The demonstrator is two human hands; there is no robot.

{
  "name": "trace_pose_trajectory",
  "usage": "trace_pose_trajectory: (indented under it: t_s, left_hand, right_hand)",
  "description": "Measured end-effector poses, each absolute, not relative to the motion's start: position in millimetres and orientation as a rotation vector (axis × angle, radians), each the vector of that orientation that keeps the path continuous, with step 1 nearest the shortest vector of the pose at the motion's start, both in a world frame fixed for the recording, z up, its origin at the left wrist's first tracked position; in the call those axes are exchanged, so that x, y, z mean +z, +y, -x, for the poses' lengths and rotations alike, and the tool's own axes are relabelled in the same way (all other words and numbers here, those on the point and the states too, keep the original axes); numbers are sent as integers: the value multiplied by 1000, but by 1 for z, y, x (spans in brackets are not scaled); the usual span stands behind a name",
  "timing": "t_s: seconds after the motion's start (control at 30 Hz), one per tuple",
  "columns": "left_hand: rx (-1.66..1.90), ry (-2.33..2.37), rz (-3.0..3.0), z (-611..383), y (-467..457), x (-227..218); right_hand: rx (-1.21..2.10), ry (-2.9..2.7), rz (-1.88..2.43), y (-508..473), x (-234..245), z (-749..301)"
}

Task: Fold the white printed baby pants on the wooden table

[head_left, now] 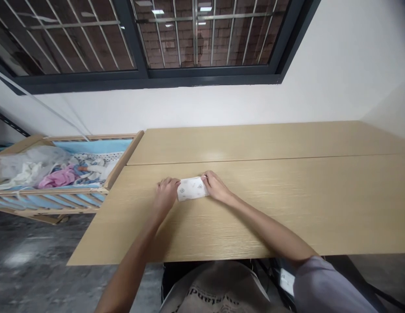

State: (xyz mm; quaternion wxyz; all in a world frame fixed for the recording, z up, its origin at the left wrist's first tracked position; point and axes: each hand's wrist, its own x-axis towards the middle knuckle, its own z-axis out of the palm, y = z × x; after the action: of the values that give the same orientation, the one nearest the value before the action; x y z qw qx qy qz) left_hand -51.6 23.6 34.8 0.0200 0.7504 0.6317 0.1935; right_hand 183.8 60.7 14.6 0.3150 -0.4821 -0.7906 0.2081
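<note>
A small white folded cloth (191,188) with a scattered grey print is stretched between my hands, just over the wooden tabletop (287,204). My left hand (167,191) grips its left end, the fingers curled round the edge. At the opposite end, my right hand (215,186) pinches the cloth between thumb and fingers. Both ends are partly hidden by my fingers. I cannot tell whether the cloth's underside touches the table.
To the left stands a wooden crib (122,167) with blue lining, holding pink and patterned cloths (60,177) and a clear plastic bag (32,163). A seam runs along the table. Behind it are a white wall (202,106) and a barred window (209,43).
</note>
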Motion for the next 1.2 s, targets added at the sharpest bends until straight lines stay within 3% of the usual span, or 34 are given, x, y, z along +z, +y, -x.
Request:
trace_pose_trajectory:
  t_s: [0.27, 0.47, 0.63, 0.83, 1.2]
  left_hand:
    - [548, 2073, -2374, 36, 54, 22]
    - [644, 1790, -2612, 0, 17, 2]
    - [504, 1746, -2657, 4, 15, -24]
    - [465, 1712, -2699, 28, 12, -25]
    - [517, 1490, -2794, 48, -2, -4]
  right_hand:
    - [461, -2081, 1460, 87, 0, -172]
    - [108, -2522, 997, 58, 3, -171]
    - [160, -2634, 956, 57, -15, -178]
    - [253, -2607, 1047, 57, -18, -202]
    - [417, -2580, 952, 46, 20, -229]
